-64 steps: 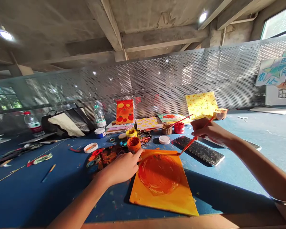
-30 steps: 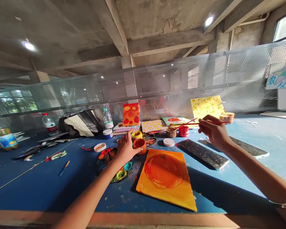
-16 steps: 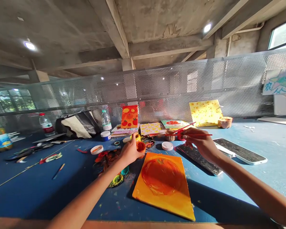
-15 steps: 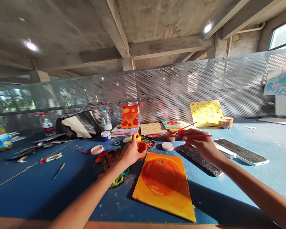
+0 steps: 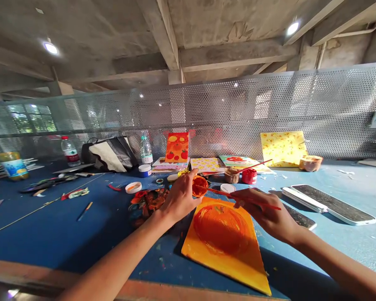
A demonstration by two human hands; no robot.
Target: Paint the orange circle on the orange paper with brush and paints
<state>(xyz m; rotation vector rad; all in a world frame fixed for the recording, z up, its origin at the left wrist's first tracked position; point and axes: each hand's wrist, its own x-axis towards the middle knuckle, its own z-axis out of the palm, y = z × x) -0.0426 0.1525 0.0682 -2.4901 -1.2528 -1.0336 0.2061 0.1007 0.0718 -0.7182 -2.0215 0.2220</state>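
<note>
My left hand [image 5: 180, 198] grips a small open jar of orange paint [image 5: 199, 186] and holds it up just above the top edge of a yellow-orange painting board [image 5: 228, 267]. The board carries a round red-orange painted shape [image 5: 222, 230]. My right hand [image 5: 263, 217] pinches a thin red-handled paintbrush [image 5: 244, 198] over the board. The brush's tip reaches the rim of the jar, and my fingers partly hide the shaft.
A paint-smeared palette [image 5: 148, 205] lies left of the board. Behind stand a red paint jar [image 5: 249, 176], a brown jar [image 5: 232, 175] holding a brush, and several small paintings against a perforated metal screen [image 5: 225, 108]. Two phones [image 5: 329, 210] lie on the blue table [image 5: 50, 238] at right.
My left hand has lifted the orange jar off the table and moved it toward the board. My right hand has come down and left, bringing the brush tip to the jar.
</note>
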